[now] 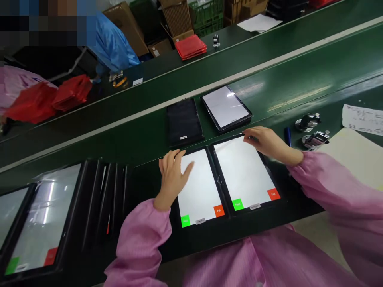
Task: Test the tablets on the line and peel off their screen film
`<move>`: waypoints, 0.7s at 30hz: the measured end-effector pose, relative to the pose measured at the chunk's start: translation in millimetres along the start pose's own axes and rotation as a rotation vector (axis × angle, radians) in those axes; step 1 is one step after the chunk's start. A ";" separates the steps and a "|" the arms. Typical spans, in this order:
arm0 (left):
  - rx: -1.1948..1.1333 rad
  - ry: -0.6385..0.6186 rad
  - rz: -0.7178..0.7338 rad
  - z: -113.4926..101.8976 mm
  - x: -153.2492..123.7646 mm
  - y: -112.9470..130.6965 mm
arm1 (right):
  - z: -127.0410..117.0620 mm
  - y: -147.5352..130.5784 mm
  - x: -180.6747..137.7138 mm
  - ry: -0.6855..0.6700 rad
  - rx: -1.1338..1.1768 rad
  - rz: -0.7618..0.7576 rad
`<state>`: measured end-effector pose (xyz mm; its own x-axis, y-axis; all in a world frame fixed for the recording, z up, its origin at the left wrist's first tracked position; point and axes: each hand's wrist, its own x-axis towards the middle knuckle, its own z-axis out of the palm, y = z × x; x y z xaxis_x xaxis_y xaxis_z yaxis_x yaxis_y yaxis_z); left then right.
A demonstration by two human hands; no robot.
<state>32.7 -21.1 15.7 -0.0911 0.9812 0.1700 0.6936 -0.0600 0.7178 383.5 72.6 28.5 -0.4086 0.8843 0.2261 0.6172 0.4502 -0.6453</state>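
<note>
Two tablets with lit white screens lie side by side in front of me, each with a green Pass box and a red Fail box along its lower edge. My left hand (173,177) is open over the upper left corner of the left tablet (200,187), thumb and fingers apart. At the upper right corner of the right tablet (243,171), the fingers of my right hand (266,143) are curled together in a pinch. What they hold there, if anything, is too small to make out. A faint diagonal streak crosses that screen's top.
Behind lie a dark tablet (184,121) and a white-screened tablet (227,107) on a stack. More tablets (44,215) lean at left. Metal clamp-like stands (315,139), a blue pen (287,136) and papers (356,155) lie right. Co-workers handle red pouches (72,91) across the bench.
</note>
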 end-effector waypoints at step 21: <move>0.387 -0.061 0.537 62.9 69.2 61.3 | 0.0 5.6 -22.3 0.029 -0.353 -0.113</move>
<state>113.9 54.7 29.0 0.3718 0.8426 0.3897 0.8389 -0.4847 0.2476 396.1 55.3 19.8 -0.4707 0.8277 0.3055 0.7656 0.5553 -0.3249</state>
